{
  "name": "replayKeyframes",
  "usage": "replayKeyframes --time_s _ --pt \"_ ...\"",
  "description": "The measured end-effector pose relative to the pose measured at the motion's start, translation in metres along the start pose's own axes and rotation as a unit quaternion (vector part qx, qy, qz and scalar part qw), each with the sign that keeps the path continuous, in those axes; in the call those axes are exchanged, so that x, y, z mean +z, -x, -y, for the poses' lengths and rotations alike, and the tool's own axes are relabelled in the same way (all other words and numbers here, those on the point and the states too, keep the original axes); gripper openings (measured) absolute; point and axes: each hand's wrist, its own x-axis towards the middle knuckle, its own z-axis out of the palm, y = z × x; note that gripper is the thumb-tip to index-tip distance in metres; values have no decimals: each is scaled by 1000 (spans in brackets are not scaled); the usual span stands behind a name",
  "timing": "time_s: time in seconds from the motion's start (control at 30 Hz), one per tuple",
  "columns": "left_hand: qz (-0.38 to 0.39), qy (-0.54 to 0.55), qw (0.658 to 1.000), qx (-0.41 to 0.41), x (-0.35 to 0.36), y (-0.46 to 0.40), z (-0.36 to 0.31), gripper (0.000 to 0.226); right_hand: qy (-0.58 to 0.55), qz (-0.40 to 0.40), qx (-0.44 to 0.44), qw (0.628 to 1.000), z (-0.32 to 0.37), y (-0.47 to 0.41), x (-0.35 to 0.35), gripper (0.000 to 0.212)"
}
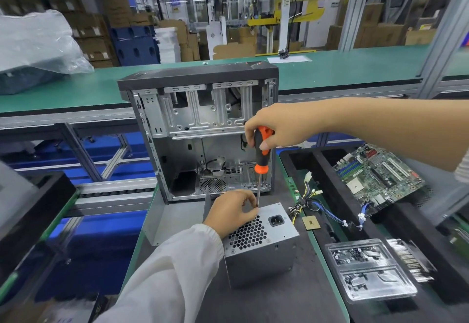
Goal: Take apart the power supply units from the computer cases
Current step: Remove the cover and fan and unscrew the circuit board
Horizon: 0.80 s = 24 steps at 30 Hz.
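Note:
A grey power supply unit (261,244) stands on the dark mat in front of the open computer case (200,134), its honeycomb vent and power socket facing up. My right hand (276,125) grips the black and orange screwdriver (261,152), held upright with its tip at the unit's top rear corner. My left hand (232,211) rests on the unit's top left corner, fingers curled next to the screwdriver shaft; whether they pinch it is unclear. The case stands emptied, its side open towards me.
A loose cable bundle (308,198) and a CPU chip (311,222) lie right of the unit. A motherboard (378,178) sits in a black tray at the right, a clear plastic parts tray (370,270) below it. A green conveyor (342,68) runs behind the case.

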Motion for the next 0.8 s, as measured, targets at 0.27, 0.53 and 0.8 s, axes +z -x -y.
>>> replayKeyframes --time_s 0.27,0.53,0.8 --pt "-34 421 880 -216 -15 7 0 17 -38 -10 32 999 8 28 1 8" --pt "50 649 720 -241 -15 30 -20 19 -44 8 50 998 20 42 22 3" --pt "92 465 880 -17 -1 46 -25 17 -41 -6 70 997 20 48 30 5"
